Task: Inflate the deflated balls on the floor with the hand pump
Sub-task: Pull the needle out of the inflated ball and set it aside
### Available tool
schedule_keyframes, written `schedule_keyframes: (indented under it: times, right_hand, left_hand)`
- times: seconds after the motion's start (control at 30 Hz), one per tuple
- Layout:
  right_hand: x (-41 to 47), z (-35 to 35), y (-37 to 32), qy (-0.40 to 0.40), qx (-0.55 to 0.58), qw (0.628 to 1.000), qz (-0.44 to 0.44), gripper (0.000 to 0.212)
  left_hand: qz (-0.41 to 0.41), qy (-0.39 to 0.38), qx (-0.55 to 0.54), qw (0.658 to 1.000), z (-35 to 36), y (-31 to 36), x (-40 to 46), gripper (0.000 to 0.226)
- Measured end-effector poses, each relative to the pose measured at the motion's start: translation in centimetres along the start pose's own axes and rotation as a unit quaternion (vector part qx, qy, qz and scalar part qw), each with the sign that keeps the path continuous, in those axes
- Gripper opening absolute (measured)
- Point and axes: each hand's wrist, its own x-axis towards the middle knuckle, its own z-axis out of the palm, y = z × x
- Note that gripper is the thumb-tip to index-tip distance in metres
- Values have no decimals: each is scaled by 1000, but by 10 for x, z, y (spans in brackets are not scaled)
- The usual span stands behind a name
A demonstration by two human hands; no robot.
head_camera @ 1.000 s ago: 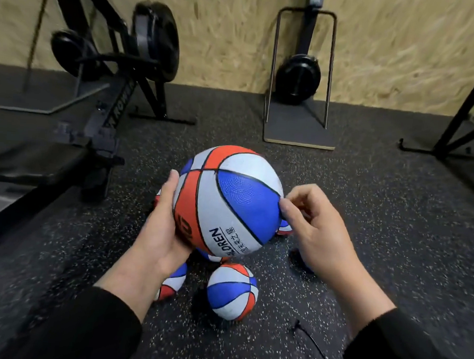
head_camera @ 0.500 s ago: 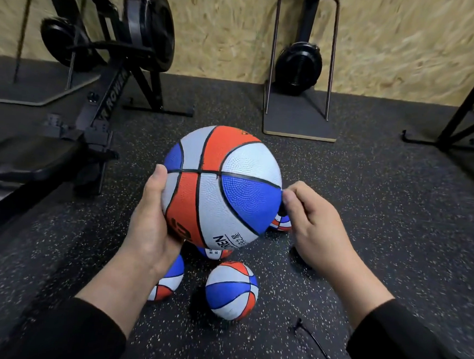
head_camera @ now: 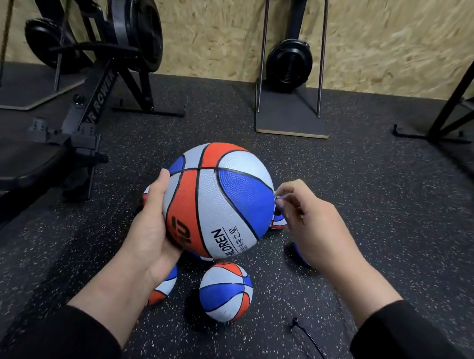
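The speckled black rubber floor (head_camera: pixel 366 213) spreads out under me to a chipboard wall (head_camera: pixel 224 27). A black rowing machine (head_camera: pixel 98 70) stands at my far left, and a second black flywheel machine (head_camera: pixel 290 61) sits on its flat base straight ahead against the wall.

In front of me I hold the big ball (head_camera: pixel 218 203), red, white and blue, round and full-looking, lifted clear of the floor. My left hand (head_camera: pixel 151 227) cups it from below and from the left, palm up, thumb lying up along a white panel, fingers curled round the underside out of my sight. My right hand (head_camera: pixel 313 227) is at the ball's right edge, beside a blue panel, thumb and fingertips drawn together in a pinch on something small and metallic; I cannot tell what it is, or whether it touches the ball.

Below the big ball, small balls in the same colours lie on the floor: one small ball (head_camera: pixel 226 291) sits in plain view between my forearms, another ball (head_camera: pixel 163 288) is half hidden behind my left wrist, and a third ball (head_camera: pixel 279 221) peeks out between the big ball and my right hand. A thin black cord (head_camera: pixel 312 345) lies on the floor near my right sleeve (head_camera: pixel 413 347).
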Motion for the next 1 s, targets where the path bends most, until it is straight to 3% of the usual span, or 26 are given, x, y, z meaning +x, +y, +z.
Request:
schedule_keyframes:
  times: [0.2,0.4,0.57,0.8,0.9,1.0]
  right_hand:
    - [-2,-7,0,-53,-35,996,-63,12]
    - [-3,-1,-4,-69,49,996,-31,39]
    - [-2,-5,-3,-60,20,998,-12,25]
    - [-4,-12,6,-156,17,988,-10,7]
    - [-5,-8,8,-140,-16,990,-27,9]
    - [-5,-2,7,-95,24,995,-26,23]
  left_hand:
    - [-9,-6,9,1000,-5,0,-2,73]
    - [27,7,9,1000,-4,3,-6,75]
    - [12,3,-1,1000,-4,0,-4,74]
    - [-63,11,9,998,-11,-3,0,66]
    - [-62,13,16,998,-10,-2,-3,66]
    - [-6,21,15,1000,-10,-3,-5,76]
